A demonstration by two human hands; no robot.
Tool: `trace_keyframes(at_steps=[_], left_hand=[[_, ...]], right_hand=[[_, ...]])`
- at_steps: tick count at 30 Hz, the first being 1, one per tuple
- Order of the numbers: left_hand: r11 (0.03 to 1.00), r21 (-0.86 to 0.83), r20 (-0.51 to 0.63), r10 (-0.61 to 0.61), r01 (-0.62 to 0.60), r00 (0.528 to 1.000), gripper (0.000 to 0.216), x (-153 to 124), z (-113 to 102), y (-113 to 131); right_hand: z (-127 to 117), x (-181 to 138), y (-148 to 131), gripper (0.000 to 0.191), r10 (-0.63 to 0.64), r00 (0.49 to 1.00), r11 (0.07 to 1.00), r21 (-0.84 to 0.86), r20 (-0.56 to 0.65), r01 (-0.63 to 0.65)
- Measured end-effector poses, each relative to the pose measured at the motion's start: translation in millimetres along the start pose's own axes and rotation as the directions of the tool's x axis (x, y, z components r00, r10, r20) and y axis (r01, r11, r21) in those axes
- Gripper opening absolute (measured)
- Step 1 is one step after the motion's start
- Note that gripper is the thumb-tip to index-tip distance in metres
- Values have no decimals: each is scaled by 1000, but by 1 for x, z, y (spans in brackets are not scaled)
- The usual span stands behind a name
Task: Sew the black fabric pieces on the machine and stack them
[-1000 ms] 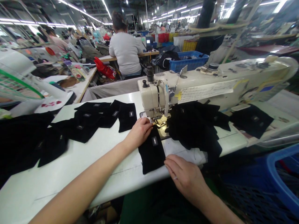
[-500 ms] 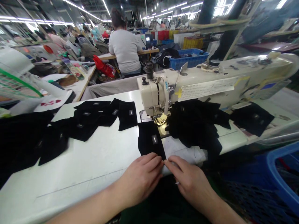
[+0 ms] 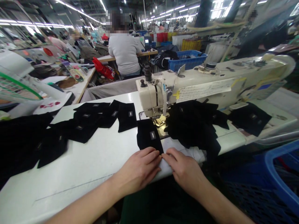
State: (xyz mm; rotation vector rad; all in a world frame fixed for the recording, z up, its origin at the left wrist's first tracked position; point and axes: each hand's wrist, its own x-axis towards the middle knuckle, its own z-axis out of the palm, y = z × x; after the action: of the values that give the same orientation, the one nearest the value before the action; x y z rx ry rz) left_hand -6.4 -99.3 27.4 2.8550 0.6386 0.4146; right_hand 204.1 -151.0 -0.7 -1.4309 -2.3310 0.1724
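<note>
A black fabric piece (image 3: 146, 135) with a small label (image 3: 153, 135) lies flat on the sewing table (image 3: 98, 158), its far right edge beside the presser foot (image 3: 160, 123) of the sewing machine (image 3: 149, 95). My left hand (image 3: 141, 169) is closed on the near edge of this piece, its fingers pressed together over the cloth. At the near right corner my right hand (image 3: 184, 168) pinches the same fabric, fingertips almost touching the left ones. The cloth between the fingertips is mostly hidden.
Several labelled black pieces (image 3: 127, 116) are spread to the left. A dark fabric heap (image 3: 193, 124) lies right of the needle, under the machine arm. A blue basket (image 3: 271, 186) stands at the lower right. Ahead, a person in a white shirt (image 3: 123, 51) sits facing away.
Both hands have shifted slightly forward, toward the machine, still at the fabric's near edge. A small pale thing seen by my right fingers is out of sight now. The view has shifted slightly.
</note>
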Motion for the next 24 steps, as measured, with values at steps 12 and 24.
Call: trace_keyframes(at_steps=[12, 24], left_hand=[[1000, 18, 10, 3, -3, 1000, 28, 12, -3, -24], [998, 56, -28, 9, -7, 1000, 28, 22, -4, -47]], right_hand=[[-1, 27, 3, 34, 78, 995, 992, -107, 63, -71], [-29, 21, -1, 36, 16, 986, 996, -81, -167, -30]])
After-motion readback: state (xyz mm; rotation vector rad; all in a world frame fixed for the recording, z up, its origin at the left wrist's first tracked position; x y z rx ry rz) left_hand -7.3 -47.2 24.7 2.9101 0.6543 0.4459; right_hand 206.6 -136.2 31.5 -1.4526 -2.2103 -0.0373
